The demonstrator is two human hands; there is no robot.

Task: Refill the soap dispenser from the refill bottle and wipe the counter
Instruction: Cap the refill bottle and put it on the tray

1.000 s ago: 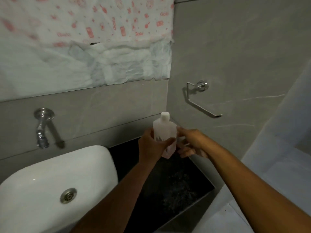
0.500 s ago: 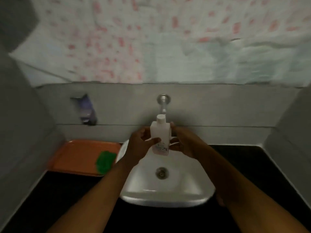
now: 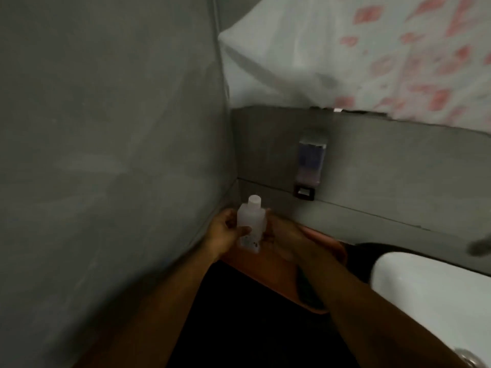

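A white refill bottle [image 3: 251,221] with its cap on stands upright between my two hands, near the left wall corner. My left hand [image 3: 225,232] wraps its left side with the thumb across the front. My right hand [image 3: 281,235] holds its right side. The soap dispenser [image 3: 310,162], clear with bluish liquid, hangs on the back wall above and to the right of the bottle. The black counter [image 3: 239,314] lies below my arms.
An orange tray [image 3: 276,277] sits on the counter under my hands. The white basin [image 3: 425,296] is at the lower right, with its drain at the frame edge. Grey tiled walls close in on the left and back. A patterned white sheet [image 3: 385,54] covers the upper wall.
My view and both hands have swung left from the right corner, past the basin, to the left corner. The bottle stays held by both hands and is now over the orange tray.
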